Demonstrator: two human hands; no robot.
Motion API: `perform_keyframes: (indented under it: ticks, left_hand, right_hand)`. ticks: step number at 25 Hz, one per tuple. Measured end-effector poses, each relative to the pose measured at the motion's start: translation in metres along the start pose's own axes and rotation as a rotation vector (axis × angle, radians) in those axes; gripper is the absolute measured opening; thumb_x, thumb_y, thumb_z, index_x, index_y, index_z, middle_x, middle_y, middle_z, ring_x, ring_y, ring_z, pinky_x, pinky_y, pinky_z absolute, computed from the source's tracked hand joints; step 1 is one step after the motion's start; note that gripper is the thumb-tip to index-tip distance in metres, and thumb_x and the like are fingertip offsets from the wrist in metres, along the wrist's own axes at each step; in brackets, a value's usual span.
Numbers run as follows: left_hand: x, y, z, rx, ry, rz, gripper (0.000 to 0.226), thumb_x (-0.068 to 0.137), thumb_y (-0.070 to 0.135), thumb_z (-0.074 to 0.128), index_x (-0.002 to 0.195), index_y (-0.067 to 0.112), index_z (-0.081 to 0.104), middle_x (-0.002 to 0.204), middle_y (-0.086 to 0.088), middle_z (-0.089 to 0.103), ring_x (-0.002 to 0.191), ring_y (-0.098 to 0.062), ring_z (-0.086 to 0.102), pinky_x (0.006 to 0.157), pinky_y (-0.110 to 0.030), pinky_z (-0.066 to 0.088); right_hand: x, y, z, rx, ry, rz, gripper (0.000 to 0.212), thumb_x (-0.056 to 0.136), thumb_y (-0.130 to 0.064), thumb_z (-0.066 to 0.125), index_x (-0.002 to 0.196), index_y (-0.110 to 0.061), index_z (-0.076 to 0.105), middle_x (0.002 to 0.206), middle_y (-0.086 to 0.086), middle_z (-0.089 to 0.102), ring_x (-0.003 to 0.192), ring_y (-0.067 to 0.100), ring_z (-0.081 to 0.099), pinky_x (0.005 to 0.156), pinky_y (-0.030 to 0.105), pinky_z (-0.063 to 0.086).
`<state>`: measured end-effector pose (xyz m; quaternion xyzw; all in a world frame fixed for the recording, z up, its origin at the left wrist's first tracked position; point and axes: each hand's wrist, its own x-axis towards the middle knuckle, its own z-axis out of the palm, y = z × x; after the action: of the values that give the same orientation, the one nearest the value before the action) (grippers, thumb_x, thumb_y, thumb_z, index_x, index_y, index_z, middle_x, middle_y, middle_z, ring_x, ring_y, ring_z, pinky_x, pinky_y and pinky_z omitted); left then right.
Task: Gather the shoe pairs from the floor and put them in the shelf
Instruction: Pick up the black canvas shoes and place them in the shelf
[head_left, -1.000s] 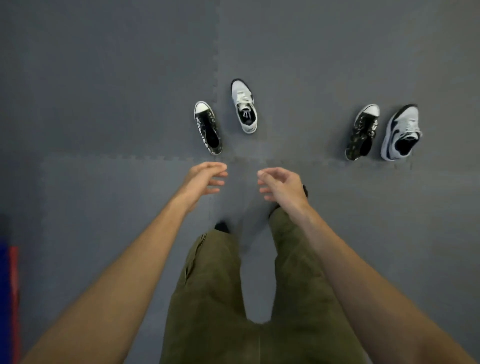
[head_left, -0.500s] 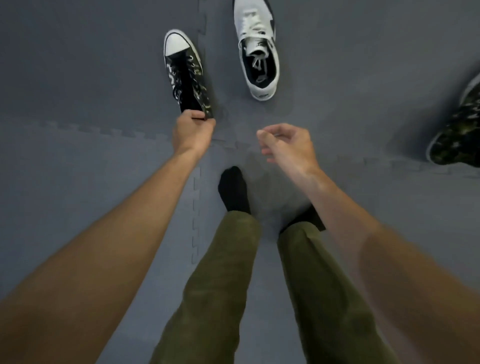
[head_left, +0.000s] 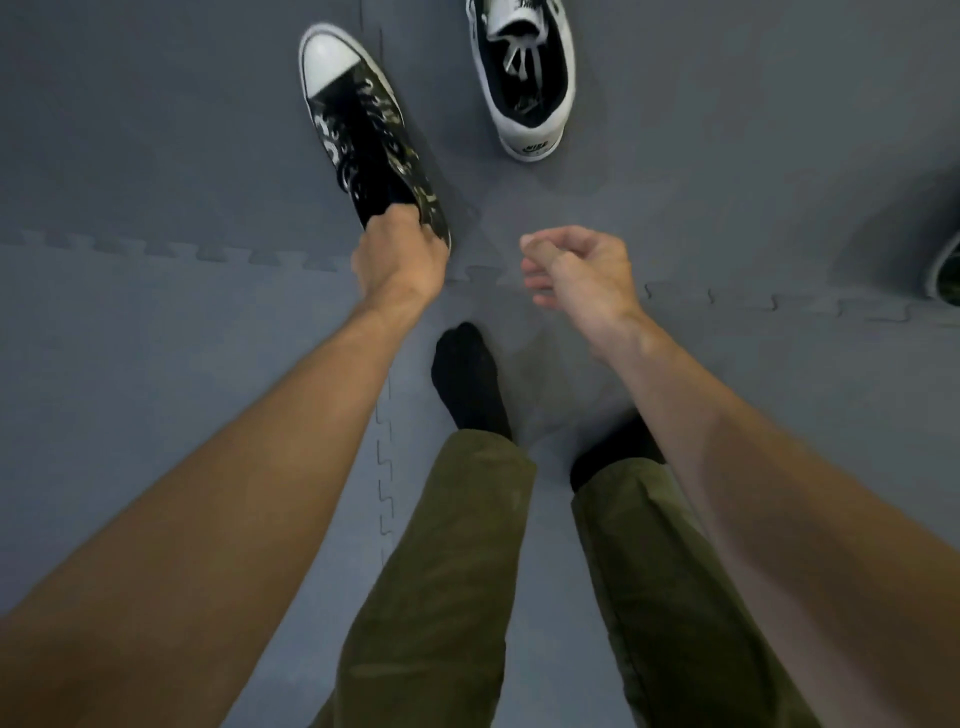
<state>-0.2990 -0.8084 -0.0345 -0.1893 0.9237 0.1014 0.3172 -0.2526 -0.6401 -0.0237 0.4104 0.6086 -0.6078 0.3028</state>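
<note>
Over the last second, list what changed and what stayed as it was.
The left hand reached forward and gripped the black camo sneaker at its heel. The view closed in on the floor. The right hand stayed empty, loosely curled; the white sneaker stayed put.

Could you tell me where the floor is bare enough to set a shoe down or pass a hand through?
The grey floor mat left of the black camouflage shoe is bare, as is the stretch right of the white sneaker. It is crowded between those two shoes, where the left hand grips the black one's heel and the empty right hand hangs.
</note>
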Motion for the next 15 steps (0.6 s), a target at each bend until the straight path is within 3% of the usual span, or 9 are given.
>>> perform_keyframes:
  ticks: [4,6,11,13,15]
  left_hand:
    - [-0.047,0.026,-0.039,-0.06,-0.002,-0.007,0.025,0.094,0.024,0.049,0.093,0.006,0.067,0.105,-0.02,0.072,0.098,-0.041,0.066,0.085,-0.045,0.054]
    - [-0.072,0.045,-0.067,-0.093,-0.002,0.053,0.023,0.093,0.025,0.05,0.087,0.009,0.066,0.096,-0.016,0.072,0.091,-0.038,0.066,0.081,-0.045,0.055]
    - [-0.144,0.121,-0.107,-0.096,-0.074,0.174,0.026,0.089,0.027,0.052,0.066,0.015,0.055,0.067,-0.002,0.058,0.067,-0.03,0.057,0.062,-0.034,0.036]
    - [-0.173,0.163,-0.106,-0.063,-0.07,0.27,0.029,0.089,0.027,0.051,0.062,0.016,0.046,0.068,-0.003,0.056,0.066,-0.031,0.05,0.063,-0.035,0.034]
    - [-0.19,0.212,-0.096,-0.03,-0.035,0.381,0.025,0.091,0.026,0.05,0.069,0.017,0.052,0.078,-0.01,0.065,0.072,-0.034,0.054,0.066,-0.036,0.034]
  right_hand:
    - [-0.034,-0.02,-0.031,0.037,0.066,0.031,0.007,0.088,-0.03,0.071,0.088,-0.023,0.071,0.084,-0.002,0.075,0.078,0.013,0.072,0.068,0.028,0.056]
    - [-0.056,-0.035,-0.053,0.019,0.102,0.021,0.01,0.087,-0.031,0.072,0.092,-0.022,0.072,0.088,-0.003,0.076,0.077,0.009,0.073,0.07,0.028,0.057]
    - [-0.093,-0.073,-0.111,0.072,0.179,-0.047,0.018,0.085,-0.033,0.073,0.098,-0.022,0.074,0.096,-0.003,0.077,0.078,0.009,0.074,0.072,0.028,0.06]
    - [-0.102,-0.078,-0.145,0.069,0.226,-0.07,0.019,0.085,-0.034,0.072,0.1,-0.023,0.074,0.097,-0.004,0.077,0.083,0.01,0.075,0.08,0.033,0.061]
    - [-0.105,-0.078,-0.188,0.022,0.259,-0.086,0.021,0.085,-0.036,0.072,0.102,-0.023,0.074,0.098,-0.006,0.077,0.091,0.012,0.073,0.089,0.04,0.059]
